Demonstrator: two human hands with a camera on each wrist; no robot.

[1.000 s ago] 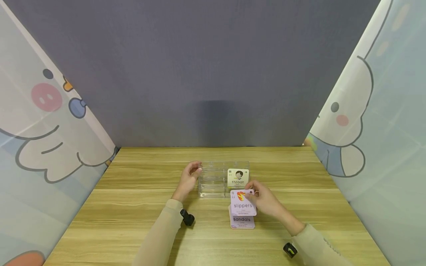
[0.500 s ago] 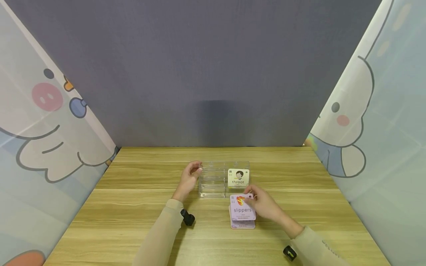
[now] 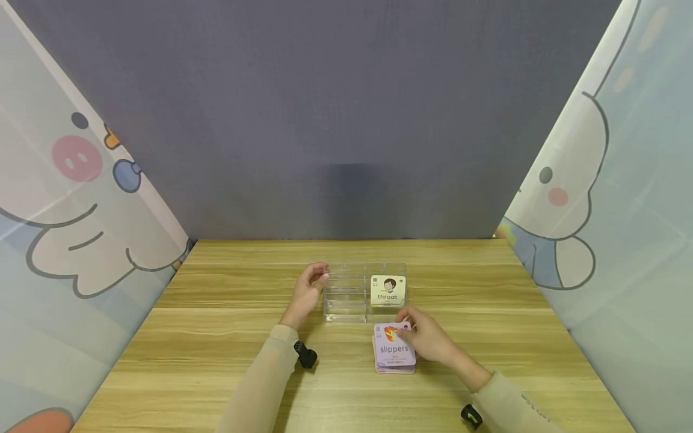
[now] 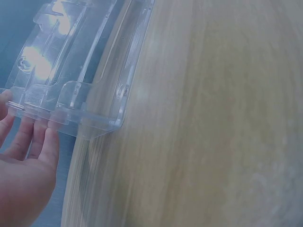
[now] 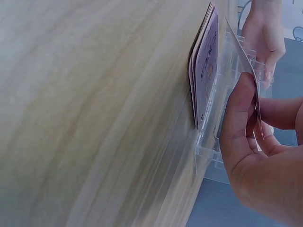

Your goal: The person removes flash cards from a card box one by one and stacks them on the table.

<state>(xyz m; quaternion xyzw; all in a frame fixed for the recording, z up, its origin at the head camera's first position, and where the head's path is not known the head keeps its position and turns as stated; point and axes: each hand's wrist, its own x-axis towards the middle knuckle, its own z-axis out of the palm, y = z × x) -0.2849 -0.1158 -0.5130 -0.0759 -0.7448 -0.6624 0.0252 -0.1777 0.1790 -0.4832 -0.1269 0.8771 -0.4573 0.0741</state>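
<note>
In the head view my left hand [image 3: 306, 294] grips the left side of a clear plastic tiered card rack [image 3: 345, 319]. The left wrist view has its fingertips [image 4: 49, 139] against the rack's edge [image 4: 113, 125]. My right hand [image 3: 428, 338] pinches a lilac flashcard reading "slippers" [image 3: 394, 356] by its upper right corner. From the right wrist, that card [image 5: 242, 54] stands tilted, apart from a small stack of cards topped by a "sandals" card [image 5: 207, 71]. A pale yellow "throat" card [image 3: 387, 290] stands in the rack's right column.
The rack and the cards are on a wood-grain table [image 3: 216, 355]. A dark grey panel [image 3: 346, 120] rises behind it, and cartoon-printed curtains [image 3: 70, 198] flank both sides. A black wrist camera [image 3: 305, 355] sits at the left sleeve.
My right hand has moved down and toward me with the slippers card, which now covers most of the sandals card in the head view. My left hand stays at the rack.
</note>
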